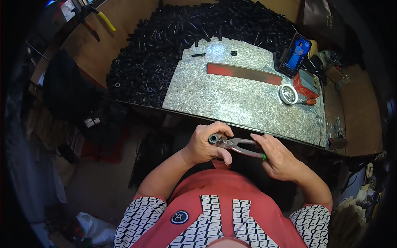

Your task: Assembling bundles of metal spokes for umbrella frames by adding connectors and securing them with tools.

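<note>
My left hand (201, 145), in front of the table edge, has its fingers curled round a small black tubular part (213, 139) with a round hole at its end. Metal pincers (233, 143) reach from my right hand (279, 157) across to that part, their jaws up against it beside my left fingers. The handles stand spread apart, and a green tip shows on the lower one. My right fingers are bent over the handle ends. Exactly how the jaws meet the part is hard to make out.
A speckled tabletop (231, 99) carries a long red-and-grey bar (244, 73), a white bowl of small metal pieces (288, 94), a screwdriver (308, 102), a red box (305, 86) and a propped phone (295, 54). Black parts (165, 49) heap along its back and left.
</note>
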A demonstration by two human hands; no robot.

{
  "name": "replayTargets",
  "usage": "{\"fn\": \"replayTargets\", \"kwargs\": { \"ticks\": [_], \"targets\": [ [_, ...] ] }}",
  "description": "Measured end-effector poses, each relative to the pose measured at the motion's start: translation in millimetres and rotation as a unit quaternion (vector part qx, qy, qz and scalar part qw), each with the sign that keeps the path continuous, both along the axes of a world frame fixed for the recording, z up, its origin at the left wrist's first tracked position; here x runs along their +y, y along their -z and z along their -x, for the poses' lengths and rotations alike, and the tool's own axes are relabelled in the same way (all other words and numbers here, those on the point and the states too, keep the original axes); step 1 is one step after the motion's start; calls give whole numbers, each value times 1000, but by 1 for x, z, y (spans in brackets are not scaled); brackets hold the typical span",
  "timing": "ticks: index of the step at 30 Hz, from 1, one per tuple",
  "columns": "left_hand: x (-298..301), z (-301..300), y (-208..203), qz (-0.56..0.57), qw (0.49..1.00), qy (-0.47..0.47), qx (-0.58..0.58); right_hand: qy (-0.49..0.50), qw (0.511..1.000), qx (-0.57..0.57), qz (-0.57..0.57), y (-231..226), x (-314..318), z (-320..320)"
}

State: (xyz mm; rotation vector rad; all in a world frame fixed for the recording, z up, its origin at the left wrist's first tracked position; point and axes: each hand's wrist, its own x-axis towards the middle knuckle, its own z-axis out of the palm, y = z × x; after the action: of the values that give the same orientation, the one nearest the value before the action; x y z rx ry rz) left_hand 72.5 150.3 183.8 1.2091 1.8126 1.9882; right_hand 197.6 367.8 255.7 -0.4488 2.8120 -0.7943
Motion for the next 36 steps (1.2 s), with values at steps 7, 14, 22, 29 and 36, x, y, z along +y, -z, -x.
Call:
{"fn": "replayTargets", "kwargs": {
  "ticks": [7,14,22,29,36],
  "targets": [
    [-1,2,-1,4,1000,-13,27,-18,977,-174,124,5,1,6],
    [0,-5,5,-19,997,-69,-23,58,976,-172,117,15,-13,11],
    [3,-8,9,-11,996,-83,-9,88,996,18,5,38,-5,9],
    [0,-7,10,-26,996,-89,-4,144,961,229,-47,22,20,18],
    [-12,-30,-12,-4,999,-29,-28,326,922,153,-139,9,96,53]
  ]
}}
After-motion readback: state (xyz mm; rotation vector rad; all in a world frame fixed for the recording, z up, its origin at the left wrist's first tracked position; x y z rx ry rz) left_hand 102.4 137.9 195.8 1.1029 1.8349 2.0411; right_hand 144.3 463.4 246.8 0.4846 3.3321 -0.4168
